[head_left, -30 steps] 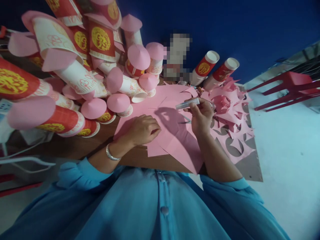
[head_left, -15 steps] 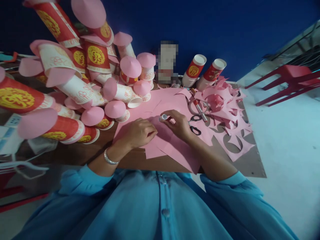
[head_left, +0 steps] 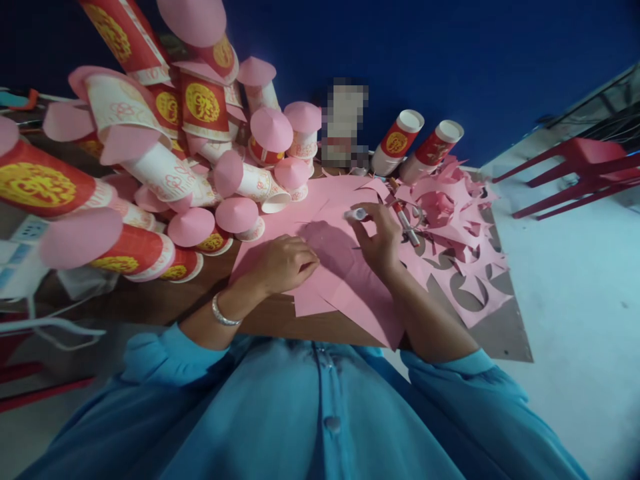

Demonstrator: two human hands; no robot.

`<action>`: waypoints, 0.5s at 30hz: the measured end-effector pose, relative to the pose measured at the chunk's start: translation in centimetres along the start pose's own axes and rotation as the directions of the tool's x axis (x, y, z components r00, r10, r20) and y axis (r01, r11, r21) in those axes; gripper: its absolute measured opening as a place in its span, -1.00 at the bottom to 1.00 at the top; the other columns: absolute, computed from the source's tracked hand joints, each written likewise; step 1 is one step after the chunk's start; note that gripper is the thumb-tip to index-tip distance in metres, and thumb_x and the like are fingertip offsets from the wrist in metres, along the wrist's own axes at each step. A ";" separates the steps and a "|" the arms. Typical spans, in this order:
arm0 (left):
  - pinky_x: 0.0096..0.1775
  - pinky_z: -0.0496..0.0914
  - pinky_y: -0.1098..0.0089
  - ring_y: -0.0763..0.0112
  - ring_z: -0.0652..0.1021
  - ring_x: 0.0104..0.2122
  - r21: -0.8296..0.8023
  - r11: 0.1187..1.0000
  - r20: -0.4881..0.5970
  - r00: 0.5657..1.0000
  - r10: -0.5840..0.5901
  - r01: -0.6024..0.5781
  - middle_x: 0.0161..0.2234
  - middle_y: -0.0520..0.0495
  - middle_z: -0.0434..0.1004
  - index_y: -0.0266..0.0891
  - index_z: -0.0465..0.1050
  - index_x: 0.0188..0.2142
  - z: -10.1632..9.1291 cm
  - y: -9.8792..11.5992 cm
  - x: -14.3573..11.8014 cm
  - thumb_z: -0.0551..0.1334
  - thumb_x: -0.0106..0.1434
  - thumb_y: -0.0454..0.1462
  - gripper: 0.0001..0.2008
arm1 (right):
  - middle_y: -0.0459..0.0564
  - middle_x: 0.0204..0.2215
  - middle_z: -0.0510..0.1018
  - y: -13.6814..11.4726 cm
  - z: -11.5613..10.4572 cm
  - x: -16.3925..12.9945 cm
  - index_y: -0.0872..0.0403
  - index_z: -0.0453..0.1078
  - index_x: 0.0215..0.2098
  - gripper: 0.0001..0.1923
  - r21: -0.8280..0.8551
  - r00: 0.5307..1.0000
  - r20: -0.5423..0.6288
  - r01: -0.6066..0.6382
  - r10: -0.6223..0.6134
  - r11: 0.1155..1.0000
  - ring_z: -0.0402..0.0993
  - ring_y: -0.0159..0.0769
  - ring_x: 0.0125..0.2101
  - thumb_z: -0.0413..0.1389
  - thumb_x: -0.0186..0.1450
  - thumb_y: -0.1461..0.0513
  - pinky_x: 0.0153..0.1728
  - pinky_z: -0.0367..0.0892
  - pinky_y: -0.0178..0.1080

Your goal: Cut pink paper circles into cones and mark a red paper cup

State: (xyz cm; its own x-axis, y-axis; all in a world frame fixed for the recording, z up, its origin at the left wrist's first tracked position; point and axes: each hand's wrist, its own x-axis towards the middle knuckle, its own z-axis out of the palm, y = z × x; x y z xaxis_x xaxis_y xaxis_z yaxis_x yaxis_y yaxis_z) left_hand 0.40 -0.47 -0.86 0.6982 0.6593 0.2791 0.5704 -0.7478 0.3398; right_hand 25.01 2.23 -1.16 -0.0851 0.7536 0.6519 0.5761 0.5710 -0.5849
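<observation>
My left hand [head_left: 290, 265] lies on the pink paper [head_left: 340, 193] with its fingers curled closed. Whatever may be between its fingertips is hidden. My right hand [head_left: 381, 241] is raised a little over the sheets, to the right of the left hand. Thumb and fingers pinch a small white glue stick [head_left: 356, 214], tipped with its end towards the left. Beneath the hands several pink sheets overlap on the wooden table [head_left: 270, 313]. Just beyond my right hand lies a red and white pen-like stick [head_left: 406, 225]; the scissors are hidden behind that hand.
Many red and white paper cups [head_left: 201, 107] with pink paper cones [head_left: 271, 129] crowd the left side. Two cup stacks [head_left: 397, 141] stand at the back beside a blurred-out item [head_left: 346, 120]. Pink offcuts [head_left: 450, 207] cover the right. A red stool [head_left: 585, 157] stands beyond.
My right hand has moved up and to the right with the glue stick, away from my left hand, covering the scissors. My left hand stays in place; the view has shifted slightly.
</observation>
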 end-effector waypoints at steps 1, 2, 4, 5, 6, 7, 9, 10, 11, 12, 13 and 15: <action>-0.13 0.43 0.21 0.26 0.69 -0.22 -0.004 1.000 -0.001 1.000 -0.002 0.002 -0.26 -0.06 0.76 -0.17 0.66 -0.32 0.0 0.0 0.0 0.25 0.45 -0.29 -0.77 | 0.06 -0.14 0.69 0.1 -0.2 0.0 -0.02 0.50 -0.06 -0.87 0.056 0.998 -0.027 -0.061 0.063 0.997 0.63 -0.17 -0.14 0.21 0.48 0.13 -0.14 0.59 -0.14; -0.12 0.44 0.21 0.25 0.69 -0.21 -0.006 1.000 -0.002 1.000 -0.005 0.005 -0.25 -0.06 0.76 -0.17 0.66 -0.31 -0.1 0.0 0.1 0.25 0.45 -0.29 -0.77 | 0.04 -0.14 0.69 0.3 -0.3 -0.1 -0.03 0.50 -0.06 -0.85 0.126 0.990 -0.034 -0.128 0.134 0.984 0.64 -0.20 -0.15 0.22 0.47 0.10 -0.17 0.60 -0.17; -0.12 0.45 0.20 0.24 0.70 -0.21 -0.008 1.000 0.000 1.000 -0.010 0.010 -0.25 -0.07 0.77 -0.18 0.67 -0.30 -0.1 0.0 0.1 0.25 0.45 -0.29 -0.78 | 0.00 -0.14 0.68 0.6 -0.3 -0.4 -0.03 0.49 -0.07 -0.76 0.269 0.963 0.003 -0.261 0.270 0.927 0.65 -0.25 -0.20 0.25 0.44 0.01 -0.23 0.60 -0.21; -0.11 0.45 0.20 0.24 0.70 -0.22 -0.006 1.000 -0.001 1.000 -0.012 0.012 -0.25 -0.07 0.77 -0.18 0.67 -0.30 -0.1 0.0 0.1 0.25 0.45 -0.29 -0.78 | -0.01 -0.15 0.68 0.8 -0.2 -0.5 -0.03 0.48 -0.08 -0.72 0.330 0.946 0.035 -0.314 0.321 0.890 0.64 -0.28 -0.23 0.27 0.42 -0.03 -0.26 0.60 -0.23; -0.11 0.45 0.20 0.24 0.70 -0.22 -0.003 1.000 -0.001 1.000 -0.012 0.012 -0.26 -0.07 0.77 -0.18 0.67 -0.30 -0.1 0.0 0.2 0.25 0.45 -0.29 -0.78 | -0.02 -0.17 0.68 0.9 -0.1 -0.6 -0.02 0.49 -0.10 -0.68 0.376 0.931 0.064 -0.355 0.358 0.856 0.63 -0.30 -0.27 0.29 0.39 -0.06 -0.28 0.60 -0.25; -0.11 0.45 0.20 0.25 0.70 -0.22 0.000 1.000 0.003 1.000 -0.010 0.010 -0.25 -0.07 0.77 -0.18 0.67 -0.30 -0.1 -0.1 0.2 0.26 0.45 -0.29 -0.79 | -0.04 -0.19 0.68 0.9 0.0 -0.7 -0.02 0.49 -0.11 -0.65 0.404 0.921 0.084 -0.381 0.381 0.832 0.62 -0.31 -0.30 0.31 0.37 -0.08 -0.31 0.59 -0.26; -0.11 0.45 0.21 0.26 0.70 -0.22 0.007 1.000 0.020 1.000 0.003 -0.003 -0.23 -0.06 0.77 -0.17 0.68 -0.29 -0.2 -0.1 0.2 0.26 0.45 -0.29 -0.79 | -0.05 -0.22 0.69 0.7 0.2 -0.8 -0.01 0.51 -0.14 -0.65 0.406 0.917 0.110 -0.393 0.382 0.825 0.61 -0.33 -0.32 0.33 0.35 -0.08 -0.31 0.57 -0.26; -0.11 0.45 0.21 0.26 0.70 -0.21 0.013 1.000 0.028 1.000 0.009 -0.009 -0.23 -0.06 0.77 -0.16 0.68 -0.28 -0.2 -0.1 0.2 0.26 0.45 -0.30 -0.79 | -0.04 -0.21 0.69 0.5 0.3 -0.9 -0.01 0.53 -0.14 -0.66 0.385 0.925 0.123 -0.379 0.360 0.842 0.61 -0.32 -0.31 0.33 0.36 -0.07 -0.29 0.57 -0.25; -0.12 0.45 0.21 0.26 0.70 -0.22 0.020 1.000 0.036 0.999 0.015 -0.015 -0.23 -0.05 0.77 -0.16 0.68 -0.28 -0.3 0.0 0.2 0.26 0.44 -0.30 -0.80 | -0.03 -0.20 0.70 0.2 0.4 -1.0 0.00 0.54 -0.14 -0.69 0.355 0.936 0.141 -0.351 0.322 0.866 0.62 -0.31 -0.29 0.32 0.38 -0.04 -0.27 0.56 -0.25; -0.13 0.46 0.21 0.25 0.70 -0.22 0.029 0.999 0.041 0.999 0.018 -0.019 -0.23 -0.05 0.77 -0.16 0.68 -0.28 -0.3 0.0 0.2 0.27 0.44 -0.30 -0.80 | -0.01 -0.18 0.70 -0.1 0.6 -1.1 0.00 0.55 -0.13 -0.72 0.319 0.948 0.164 -0.312 0.272 0.895 0.62 -0.29 -0.26 0.30 0.40 -0.01 -0.25 0.56 -0.24; -0.14 0.46 0.21 0.25 0.70 -0.23 0.042 0.999 0.044 0.999 0.018 -0.020 -0.24 -0.04 0.77 -0.16 0.68 -0.28 -0.3 0.0 0.2 0.27 0.43 -0.31 -0.80 | 0.01 -0.17 0.71 -0.4 0.8 -1.2 0.01 0.56 -0.12 -0.76 0.280 0.957 0.193 -0.264 0.215 0.923 0.63 -0.27 -0.23 0.28 0.42 0.02 -0.23 0.55 -0.23; -0.16 0.46 0.21 0.23 0.69 -0.24 0.066 0.998 0.046 0.999 0.012 -0.015 -0.28 -0.05 0.76 -0.16 0.67 -0.30 -0.4 0.1 0.2 0.27 0.42 -0.32 -0.81 | 0.06 -0.15 0.70 -0.8 1.4 -1.3 0.01 0.56 -0.10 -0.82 0.196 0.962 0.253 -0.159 0.107 0.968 0.62 -0.22 -0.20 0.24 0.46 0.08 -0.20 0.54 -0.19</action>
State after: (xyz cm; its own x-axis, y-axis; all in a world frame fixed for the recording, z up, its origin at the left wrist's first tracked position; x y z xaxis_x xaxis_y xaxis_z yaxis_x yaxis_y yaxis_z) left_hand 0.43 -0.34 -0.41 0.7242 0.6458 0.2419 0.5868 -0.7613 0.2759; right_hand 23.52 1.31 -2.22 -0.2254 0.8681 0.4423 0.4120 0.4963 -0.7641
